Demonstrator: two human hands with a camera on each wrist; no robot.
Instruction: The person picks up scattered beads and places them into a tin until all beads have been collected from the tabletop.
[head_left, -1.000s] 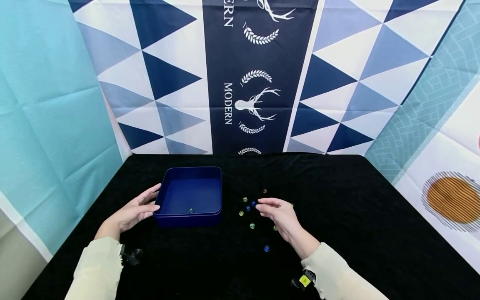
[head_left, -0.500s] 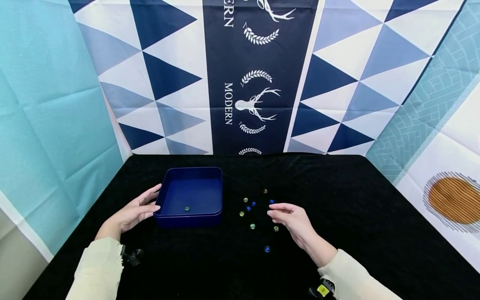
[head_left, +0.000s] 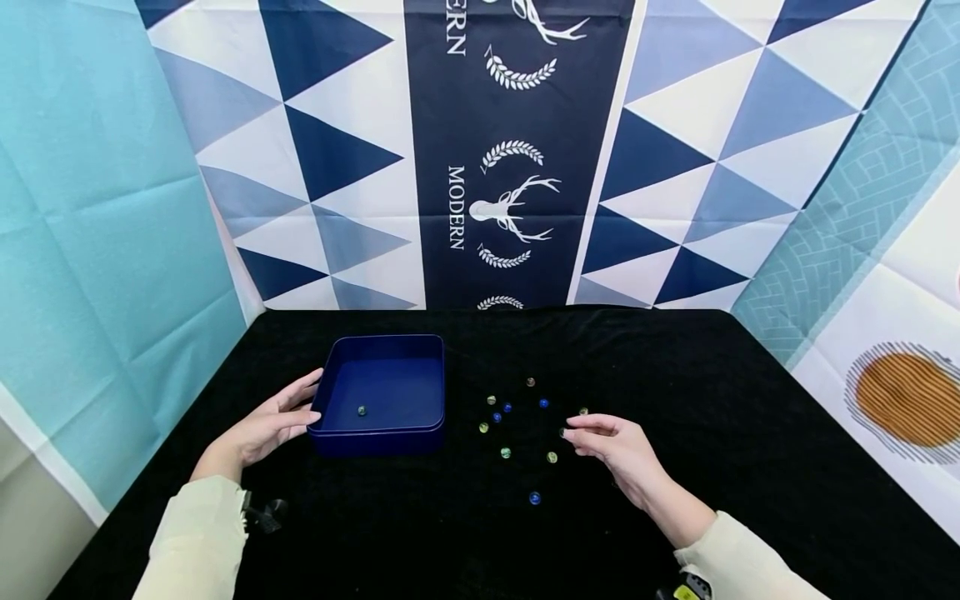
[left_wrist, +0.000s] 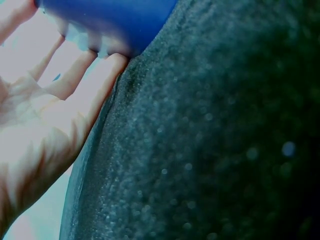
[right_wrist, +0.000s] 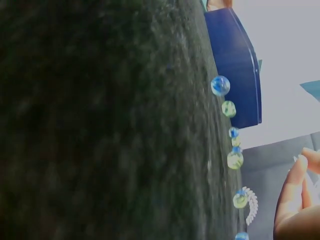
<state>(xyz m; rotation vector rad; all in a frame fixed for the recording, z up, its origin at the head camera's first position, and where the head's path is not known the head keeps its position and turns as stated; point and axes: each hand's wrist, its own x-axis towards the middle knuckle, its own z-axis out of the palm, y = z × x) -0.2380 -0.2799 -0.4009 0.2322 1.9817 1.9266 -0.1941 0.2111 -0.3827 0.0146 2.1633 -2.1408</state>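
A square dark blue box (head_left: 390,392) with low walls stands on the black cloth, with one green marble (head_left: 362,411) inside. My left hand (head_left: 270,421) rests against its left wall, thumb near the front corner. In the left wrist view its fingers (left_wrist: 75,75) lie nearly straight on the blue wall (left_wrist: 120,22). Right of the box, my right hand (head_left: 618,450) hovers over the scattered marbles, thumb and index tips close together. A dark green marble (head_left: 562,432) shows right at those tips. No marble shows clearly between the fingertips (right_wrist: 299,165) in the right wrist view.
Several marbles lie loose between box and right hand, among them a blue one (head_left: 535,498), a green one (head_left: 506,453) and a brownish one (head_left: 531,382). A yellow-green marble (head_left: 583,411) sits just behind the right hand. Patterned cloth (head_left: 502,167) hangs behind the table.
My right hand has moved right and slightly nearer, away from the box, uncovering marbles behind it. The green marble in the box has rolled left and back. My left hand stays put.
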